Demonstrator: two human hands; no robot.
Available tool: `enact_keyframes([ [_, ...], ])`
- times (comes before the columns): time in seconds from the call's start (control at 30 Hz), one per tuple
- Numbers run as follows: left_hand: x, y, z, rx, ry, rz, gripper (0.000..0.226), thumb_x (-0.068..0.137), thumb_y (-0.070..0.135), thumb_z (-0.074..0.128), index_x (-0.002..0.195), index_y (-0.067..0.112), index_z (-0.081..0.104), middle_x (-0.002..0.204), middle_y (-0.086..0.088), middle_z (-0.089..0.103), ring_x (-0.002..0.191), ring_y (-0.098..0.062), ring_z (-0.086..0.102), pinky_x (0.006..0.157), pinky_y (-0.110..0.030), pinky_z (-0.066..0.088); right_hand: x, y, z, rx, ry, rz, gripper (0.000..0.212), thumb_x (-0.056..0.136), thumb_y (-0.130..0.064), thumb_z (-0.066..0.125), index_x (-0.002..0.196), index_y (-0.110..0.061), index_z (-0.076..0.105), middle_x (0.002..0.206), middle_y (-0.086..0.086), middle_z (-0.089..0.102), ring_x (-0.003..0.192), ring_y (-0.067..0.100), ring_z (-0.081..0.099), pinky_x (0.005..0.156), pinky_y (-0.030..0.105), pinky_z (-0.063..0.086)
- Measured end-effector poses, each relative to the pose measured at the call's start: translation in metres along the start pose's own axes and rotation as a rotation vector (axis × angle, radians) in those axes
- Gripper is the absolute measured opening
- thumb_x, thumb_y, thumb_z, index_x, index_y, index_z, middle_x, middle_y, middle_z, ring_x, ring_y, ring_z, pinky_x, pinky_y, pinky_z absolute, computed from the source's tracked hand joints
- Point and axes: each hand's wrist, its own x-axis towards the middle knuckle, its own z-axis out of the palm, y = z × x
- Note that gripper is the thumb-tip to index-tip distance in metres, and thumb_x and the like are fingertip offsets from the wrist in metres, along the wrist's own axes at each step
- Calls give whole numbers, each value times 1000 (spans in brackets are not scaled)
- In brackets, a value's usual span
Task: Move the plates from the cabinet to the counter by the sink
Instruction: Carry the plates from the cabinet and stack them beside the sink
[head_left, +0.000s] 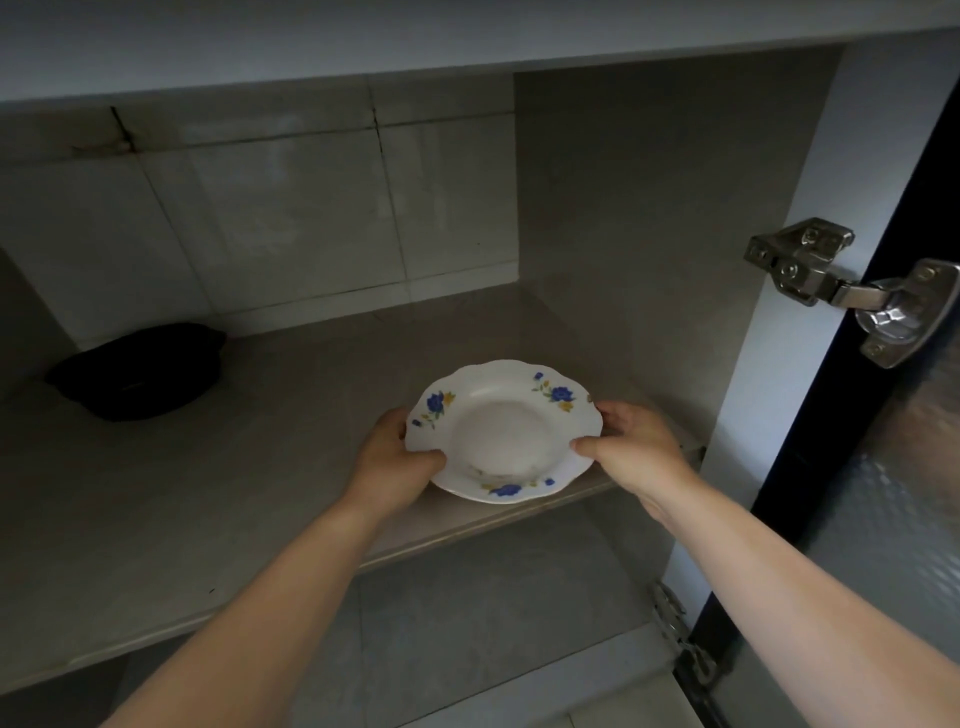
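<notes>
A white plate (501, 428) with a scalloped rim and blue and yellow flowers is held level at the front right of the cabinet shelf (208, 499). My left hand (392, 460) grips its left rim, thumb on top. On the opposite rim my right hand (636, 447) does the same. I cannot tell whether the plate still touches the shelf. No other plate shows in the cabinet.
A black bowl-like dish (137, 371) sits at the back left of the shelf against the tiled back wall. The cabinet door (893, 467) stands open on the right, with a metal hinge (831, 283) sticking out. A lower compartment (493, 613) lies below the shelf.
</notes>
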Motion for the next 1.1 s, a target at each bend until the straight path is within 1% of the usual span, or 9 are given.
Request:
enact_keyframes([
  [0.07, 4, 2, 0, -23, -5, -12, 28, 75, -9, 58, 94, 12, 57, 82, 4, 61, 87, -23, 61, 75, -30, 47, 0, -2, 2, 14, 9, 3, 34, 77, 5, 65, 87, -26, 56, 92, -3, 63, 90, 17, 61, 85, 33, 51],
  [0.17, 5, 2, 1, -37, -10, -10, 30, 76, -12, 55, 87, 15, 59, 83, -2, 63, 84, -23, 61, 75, -30, 47, -2, -4, 4, 8, 12, -4, 35, 78, 4, 65, 97, -23, 55, 93, -4, 61, 91, 17, 60, 83, 31, 50],
  [0.3, 3, -1, 1, -47, -9, -14, 35, 75, -12, 58, 102, 9, 59, 96, -9, 63, 91, -25, 61, 75, -29, 44, -7, -3, 4, -2, 14, -7, 35, 78, 4, 64, 94, -26, 54, 94, -4, 62, 89, 15, 60, 79, 27, 48],
  [0.47, -4, -2, 0, -74, 8, -37, 39, 75, -10, 60, 110, 8, 56, 98, -5, 61, 91, -25, 59, 77, -33, 48, -13, -4, 3, 15, 2, 6, 37, 80, 6, 63, 103, -22, 56, 82, -14, 56, 86, 12, 57, 79, 26, 47],
  [0.57, -10, 1, 1, -99, 25, -67, 37, 76, -11, 59, 103, 13, 54, 86, 5, 56, 88, -22, 56, 79, -35, 49, -15, -7, 2, 51, 2, 44, 41, 79, 10, 61, 107, -19, 58, 82, -13, 57, 86, 13, 57, 78, 26, 47],
  [0.8, -37, 19, -1, -75, 75, -76, 38, 73, -14, 58, 97, 16, 54, 82, 7, 57, 73, -8, 55, 61, -20, 46, -31, -14, 0, 160, 60, 121, 52, 76, 17, 56, 112, -22, 58, 87, -13, 59, 81, 7, 57, 72, 24, 46],
  [0.87, -50, 30, -4, -88, 90, -94, 36, 72, -11, 60, 84, 23, 55, 80, 9, 58, 75, -11, 57, 69, -27, 50, -41, -20, -3, 169, 73, 149, 54, 76, 17, 55, 109, -25, 58, 85, -16, 60, 80, 4, 57, 68, 22, 46],
  [0.93, -66, 41, -10, -50, 83, -117, 38, 72, -6, 63, 79, 29, 53, 77, 14, 57, 74, -9, 57, 67, -24, 52, -58, -28, -6, 136, 75, 181, 56, 77, 16, 54, 112, -28, 59, 88, -15, 62, 80, 4, 58, 62, 17, 46],
  [1.1, -115, 69, -35, 99, 24, -286, 30, 72, 11, 71, 88, 30, 55, 80, 12, 60, 76, -10, 57, 64, -24, 44, -120, -64, -14, 51, 51, 310, 54, 74, 13, 52, 100, -34, 60, 90, -15, 67, 85, 4, 61, 67, 17, 47],
])
